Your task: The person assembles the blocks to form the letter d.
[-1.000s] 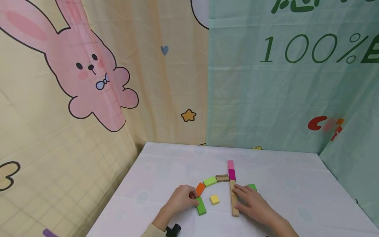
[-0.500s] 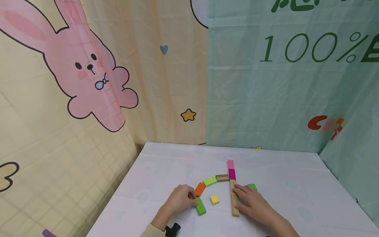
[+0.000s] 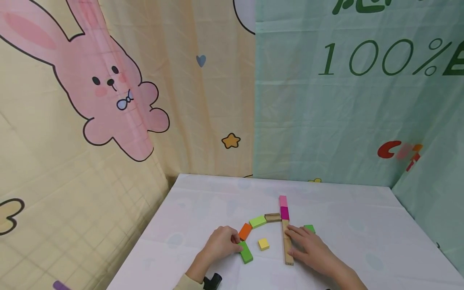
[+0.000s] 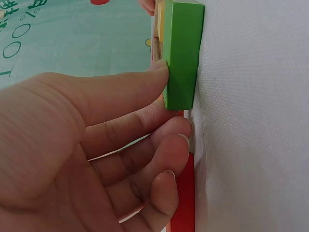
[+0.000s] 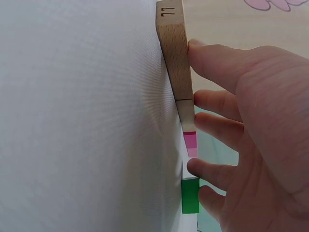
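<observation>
My left hand [image 3: 222,243] pinches the near-left green block [image 3: 247,254], its thumb [image 4: 145,84] against one face and the forefinger by the block's end. That block lies at the end of a curve with an orange block [image 3: 245,232], a light green block [image 3: 257,221] and a brown block [image 3: 273,218]. The curve meets a straight row of plain wooden blocks [image 3: 286,237], a magenta block [image 3: 284,213] and a pink block [image 3: 283,201]. My right hand [image 3: 312,249] rests along the plain wooden blocks, fingers extended and spread, thumb touching the nearest one.
Inside the curve sits a small yellow block [image 3: 264,244]. Another green block [image 3: 309,228] lies behind my right hand. Past my left fingers, a red block [image 4: 186,198] shows in the left wrist view. Printed curtains [image 3: 210,100] hang behind the white table [image 3: 348,217].
</observation>
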The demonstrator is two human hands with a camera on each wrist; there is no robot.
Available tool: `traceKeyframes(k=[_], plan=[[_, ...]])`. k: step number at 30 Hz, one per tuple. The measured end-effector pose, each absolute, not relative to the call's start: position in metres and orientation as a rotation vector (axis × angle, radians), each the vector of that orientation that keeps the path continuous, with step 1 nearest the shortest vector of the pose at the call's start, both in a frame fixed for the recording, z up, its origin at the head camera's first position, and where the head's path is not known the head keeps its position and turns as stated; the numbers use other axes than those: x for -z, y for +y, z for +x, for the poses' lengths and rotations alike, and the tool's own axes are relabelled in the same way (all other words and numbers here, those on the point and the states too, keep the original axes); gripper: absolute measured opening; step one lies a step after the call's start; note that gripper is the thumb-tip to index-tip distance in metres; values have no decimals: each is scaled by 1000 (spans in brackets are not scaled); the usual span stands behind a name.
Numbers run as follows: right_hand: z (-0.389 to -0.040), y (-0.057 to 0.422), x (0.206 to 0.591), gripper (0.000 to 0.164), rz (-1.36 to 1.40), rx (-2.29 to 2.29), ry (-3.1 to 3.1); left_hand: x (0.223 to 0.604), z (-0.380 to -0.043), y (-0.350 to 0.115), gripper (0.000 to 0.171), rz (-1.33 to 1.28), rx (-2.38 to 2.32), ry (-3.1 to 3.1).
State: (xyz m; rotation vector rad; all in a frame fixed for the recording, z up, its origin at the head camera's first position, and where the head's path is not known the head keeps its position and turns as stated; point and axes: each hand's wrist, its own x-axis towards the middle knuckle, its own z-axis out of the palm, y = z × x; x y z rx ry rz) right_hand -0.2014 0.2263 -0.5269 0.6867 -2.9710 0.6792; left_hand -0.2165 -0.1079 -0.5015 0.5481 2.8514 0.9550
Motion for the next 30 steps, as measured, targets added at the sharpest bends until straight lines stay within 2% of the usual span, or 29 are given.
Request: traceKeyframes(k=[30], plan=[[-200, 225, 526, 70, 658, -693, -2978, 501, -217, -110, 20, 538, -974, 2853]])
